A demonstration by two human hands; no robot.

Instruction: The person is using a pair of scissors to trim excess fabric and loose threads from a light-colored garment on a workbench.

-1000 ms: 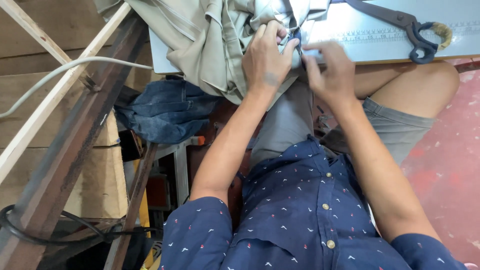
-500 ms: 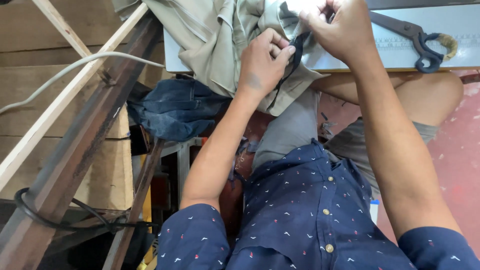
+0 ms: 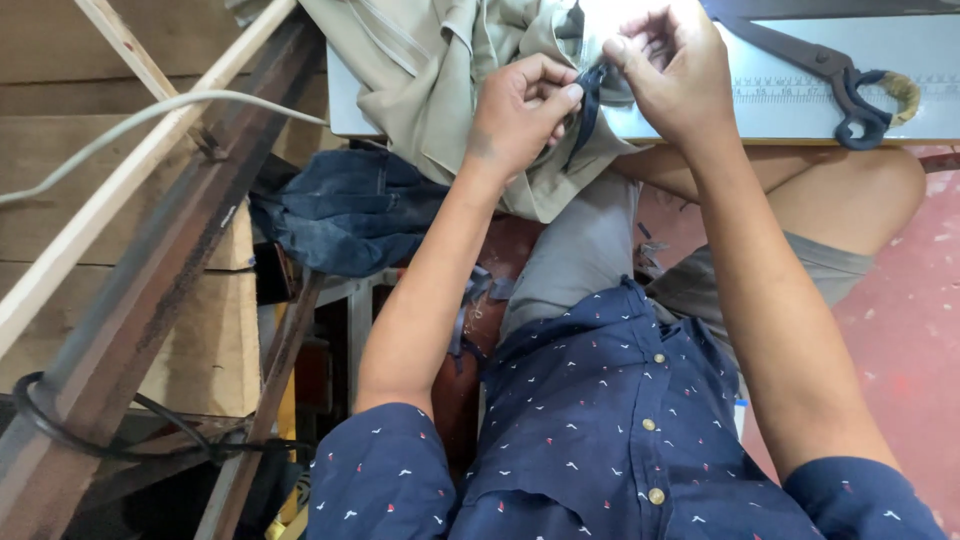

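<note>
- The left hand is closed, thumb and fingers pinched on a narrow dark blue strip of cloth at the edge of the khaki garment.
- The right hand is closed too, its fingertips nipping the upper end of the same dark strip, so both hands sit close together, almost touching, just above the near edge of the counter.
- The dark strip runs between the two hands, lying against the khaki cloth; whether it is sewn to the garment I cannot tell.
- The khaki garment is bunched on the left part of the counter and spills over its near edge, hanging down toward the person's lap.
- To the right of the hands, a large pair of dark scissors lies flat on the pale counter, with a ruler scale along the counter beneath them; one handle loop is wrapped in something yellowish.
- Below the counter, a folded dark denim piece rests to the left of the left forearm.
- Farther left stand wooden boards, a slanting metal bar and a pale cable.
</note>
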